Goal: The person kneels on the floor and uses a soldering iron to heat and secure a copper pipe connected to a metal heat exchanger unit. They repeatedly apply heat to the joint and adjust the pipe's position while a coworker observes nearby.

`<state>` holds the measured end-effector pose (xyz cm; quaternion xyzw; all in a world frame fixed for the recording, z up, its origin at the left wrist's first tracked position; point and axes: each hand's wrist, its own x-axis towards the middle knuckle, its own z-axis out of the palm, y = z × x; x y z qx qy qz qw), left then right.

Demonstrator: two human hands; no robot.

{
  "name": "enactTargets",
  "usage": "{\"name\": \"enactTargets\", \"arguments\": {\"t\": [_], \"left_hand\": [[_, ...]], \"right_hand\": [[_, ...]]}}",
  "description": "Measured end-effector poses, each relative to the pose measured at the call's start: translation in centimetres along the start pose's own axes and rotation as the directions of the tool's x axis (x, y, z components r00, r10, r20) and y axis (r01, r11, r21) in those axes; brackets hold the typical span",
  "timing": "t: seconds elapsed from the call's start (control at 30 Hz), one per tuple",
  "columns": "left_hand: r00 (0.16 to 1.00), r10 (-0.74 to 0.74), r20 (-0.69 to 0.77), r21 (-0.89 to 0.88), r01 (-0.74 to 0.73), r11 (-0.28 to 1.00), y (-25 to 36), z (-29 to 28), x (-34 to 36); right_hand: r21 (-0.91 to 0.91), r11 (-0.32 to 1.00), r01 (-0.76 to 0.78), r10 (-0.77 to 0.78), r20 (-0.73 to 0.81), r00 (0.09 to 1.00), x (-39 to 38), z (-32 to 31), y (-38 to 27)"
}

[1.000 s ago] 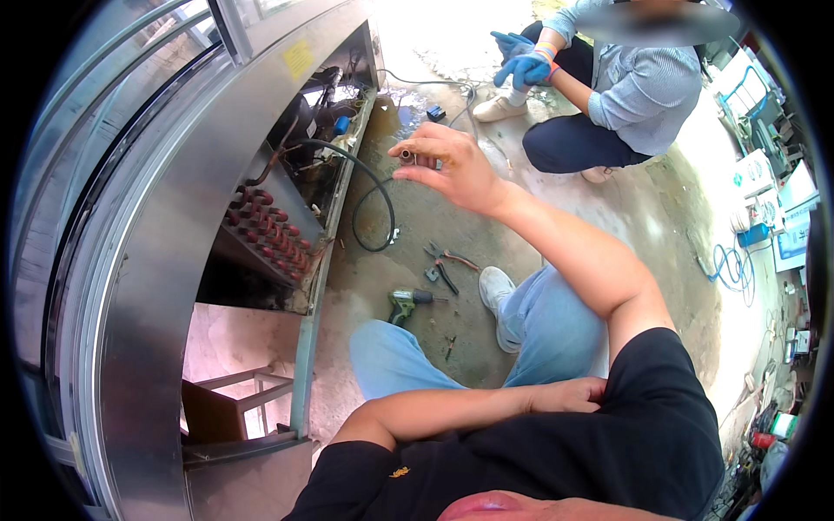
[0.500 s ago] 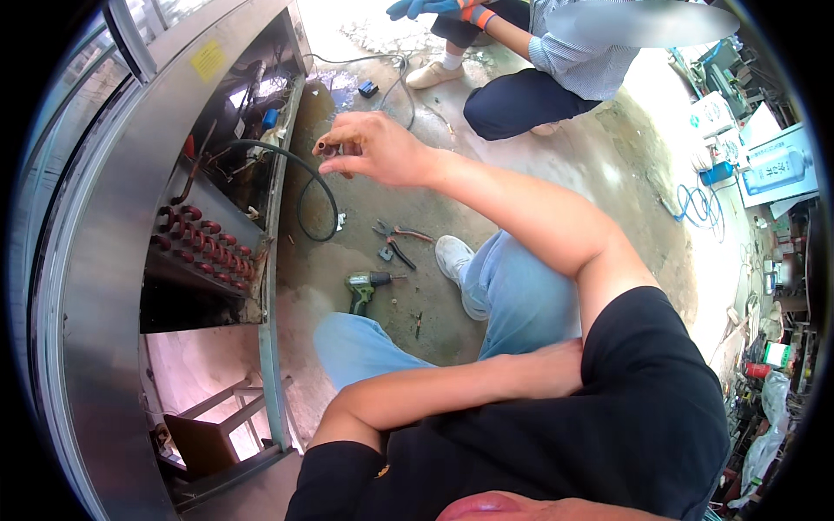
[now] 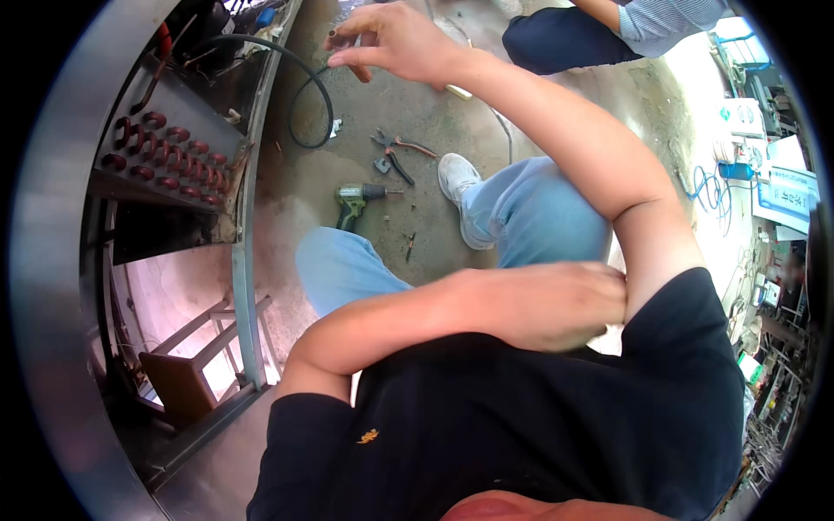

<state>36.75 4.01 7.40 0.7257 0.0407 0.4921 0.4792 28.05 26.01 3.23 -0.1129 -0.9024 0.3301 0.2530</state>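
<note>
My right hand [image 3: 391, 43] reaches out over the floor beside the open machine. Its fingers are closed around a short copper-coloured tube [image 3: 332, 35], whose open end shows by the fingertips. Past those fingers a black hose [image 3: 327, 91] loops out of the machine. My left hand [image 3: 556, 304] lies across my chest, against the inside of my right arm near the elbow. Its fingers are curled in, slightly blurred and partly hidden, so I cannot make out what they hold, if anything.
On the floor lie a green cordless drill [image 3: 352, 200], pliers with dark and orange handles [image 3: 400, 148] and small bits. At left the metal cabinet [image 3: 65, 286] exposes red-brown coil bends [image 3: 165, 156]. A person's dark-clad knee [image 3: 565, 42] is ahead. Blue tubing [image 3: 712, 187] and clutter line the right.
My view has tilted down, so the cabinet and tools sit higher. My left hand has come out from beside the sleeve to the inner elbow. My right hand keeps its hold on the tube.
</note>
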Motion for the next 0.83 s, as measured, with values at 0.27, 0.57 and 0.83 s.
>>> {"name": "enactTargets", "arguments": {"t": [0.27,0.57,0.83], "left_hand": [[0.072,-0.167,-0.983,-0.063,0.726,0.684,1.2,-18.0,-18.0],[0.184,-0.653,-0.735,-0.387,0.677,0.626,-9.6,-13.6,-24.1],[0.062,-0.731,-0.679,-0.609,0.508,0.609,-12.3,-15.2,-26.4]], "right_hand": [[0.091,0.993,-0.077,0.052,0.251,0.967,-1.1,-0.4,3.1],[0.560,0.564,-0.607,0.365,0.490,0.791,-9.7,12.1,7.6],[0.429,0.690,-0.582,0.452,0.373,0.811,-10.7,9.3,11.0]]}}
